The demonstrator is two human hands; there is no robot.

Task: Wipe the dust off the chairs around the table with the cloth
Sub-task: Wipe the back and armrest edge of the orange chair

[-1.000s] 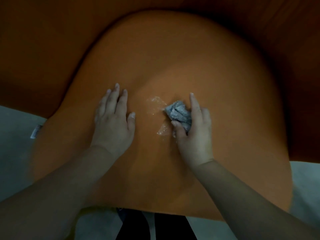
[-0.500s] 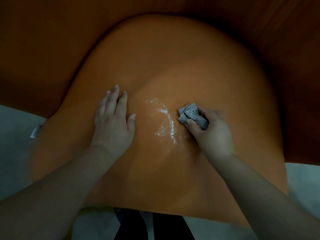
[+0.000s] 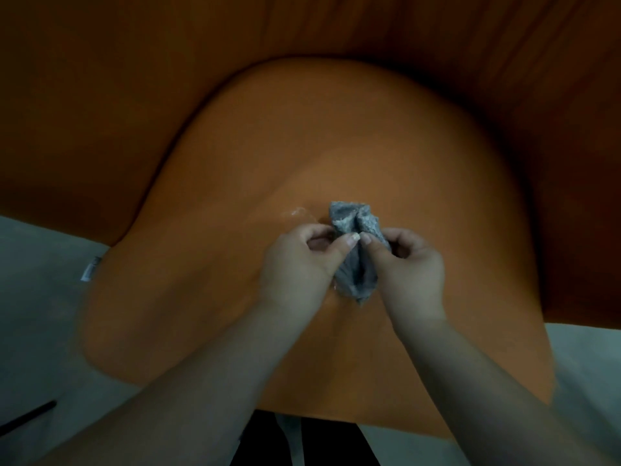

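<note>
Hands, left [image 3: 299, 260] and right [image 3: 408, 264], together pinched the crumpled grey cloth [image 3: 356, 250] above the orange moulded chair seat [image 3: 235, 203]. White dust residue [image 3: 295, 211] remained; wiping looked unfinished.

Left hand [image 3: 299, 260] lifted off the chair seat [image 3: 208, 264], now pinching the grey cloth [image 3: 356, 250] together with the right hand [image 3: 411, 264], cloth raised and stretched between both, white dust streak mostly gone, small trace [image 3: 297, 211] at 10 o'clock of the cloth

seat [image 3: 235, 297] left, right — open | table [image 3: 134, 79] beyond — blocks far edge
</note>
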